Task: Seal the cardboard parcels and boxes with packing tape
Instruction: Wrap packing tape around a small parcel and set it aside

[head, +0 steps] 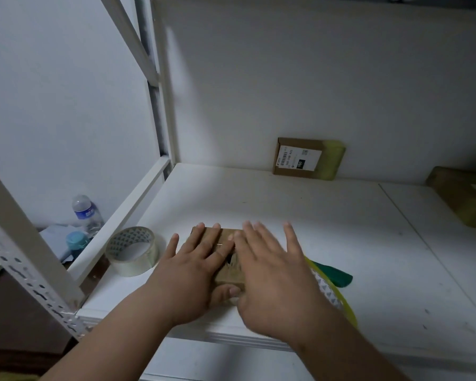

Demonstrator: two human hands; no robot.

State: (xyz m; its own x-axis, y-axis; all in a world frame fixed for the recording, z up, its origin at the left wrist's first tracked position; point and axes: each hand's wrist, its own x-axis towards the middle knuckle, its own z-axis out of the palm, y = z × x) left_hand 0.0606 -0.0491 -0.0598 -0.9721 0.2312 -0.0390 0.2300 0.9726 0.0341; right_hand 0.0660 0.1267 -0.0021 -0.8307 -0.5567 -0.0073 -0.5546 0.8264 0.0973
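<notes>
Two flat, straight-fingered hands, left hand and right hand, press the small cardboard parcel on the shelf; tape roll at 9 o'clock, nearer the left.

So it's a white shelf board in a metal rack, a bit scuffed, with a seam running down the right part. Sitting on it: a roll of clear packing tape standing on its side near the front left corner, a small cardboard box just right of it, something green and yellow lying flat past the box, a labelled parcel leaning against the back wall, and another brown box at the far right edge.
</notes>
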